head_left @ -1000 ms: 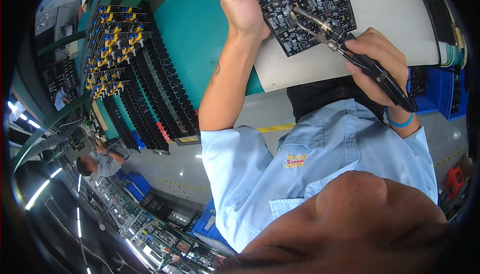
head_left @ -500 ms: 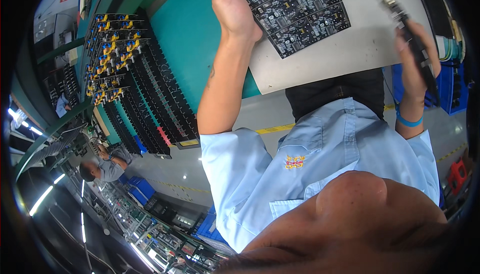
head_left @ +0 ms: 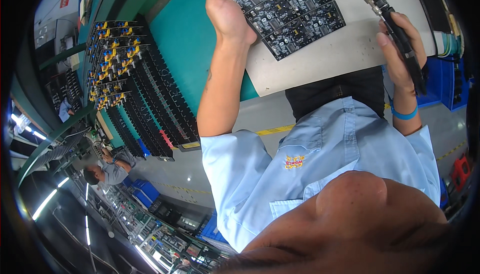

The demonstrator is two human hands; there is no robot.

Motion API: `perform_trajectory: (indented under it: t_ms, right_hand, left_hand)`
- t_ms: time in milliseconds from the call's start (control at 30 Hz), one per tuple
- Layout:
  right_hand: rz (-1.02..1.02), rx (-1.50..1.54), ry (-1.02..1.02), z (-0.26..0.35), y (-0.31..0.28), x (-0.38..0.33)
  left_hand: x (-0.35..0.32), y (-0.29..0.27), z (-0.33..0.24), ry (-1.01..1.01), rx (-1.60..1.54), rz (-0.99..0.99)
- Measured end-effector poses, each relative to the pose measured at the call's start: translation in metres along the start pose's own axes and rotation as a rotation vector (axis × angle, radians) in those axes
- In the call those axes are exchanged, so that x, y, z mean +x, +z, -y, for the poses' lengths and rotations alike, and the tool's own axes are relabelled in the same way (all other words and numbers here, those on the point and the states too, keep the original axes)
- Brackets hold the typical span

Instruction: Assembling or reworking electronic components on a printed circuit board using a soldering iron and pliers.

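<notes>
A black circuit board panel (head_left: 295,11), divided into several boards crowded with small parts, lies tilted over the pale work surface (head_left: 300,71). My left hand (head_left: 227,16) grips its left edge, the fingertips partly cut off by the picture's top edge. To the right, my right hand (head_left: 405,49) is closed around a slim black-handled tool (head_left: 400,36) with a brass-coloured fitting and thin bent metal tubes at the front. The tubes point up and left, apart from the panel, and their end runs out of view.
At left, racks of upright black strips (head_left: 155,94) stand on a green mat (head_left: 175,39), beside boards with yellow and blue parts (head_left: 112,59). Blue bins (head_left: 452,89) sit at the right below the table. Another person (head_left: 110,166) works farther off at lower left.
My right hand and the tool have moved left, and the tool is no longer blurred. The panel and my left hand have shifted slightly left.
</notes>
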State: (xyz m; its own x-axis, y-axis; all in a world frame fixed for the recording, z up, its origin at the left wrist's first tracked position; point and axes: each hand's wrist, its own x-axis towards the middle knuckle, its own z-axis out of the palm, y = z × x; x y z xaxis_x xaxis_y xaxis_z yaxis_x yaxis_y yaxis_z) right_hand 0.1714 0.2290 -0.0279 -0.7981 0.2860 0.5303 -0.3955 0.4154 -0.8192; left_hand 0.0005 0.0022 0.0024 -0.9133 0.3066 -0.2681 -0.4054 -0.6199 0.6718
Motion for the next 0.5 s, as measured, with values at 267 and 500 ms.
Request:
perform_trajectory:
  t_ms: [267, 500]
  right_hand:
    - [0.067, -0.017, -0.007, -0.0094, 0.0000, -0.0015]
    - [0.081, -0.018, -0.007, -0.0092, -0.0001, -0.0009]
  left_hand:
    - [0.0005, -0.0032, 0.0004, -0.018, -0.024, 0.012]
    - [-0.0003, -0.0008, 0.0032, -0.018, 0.019, -0.058]
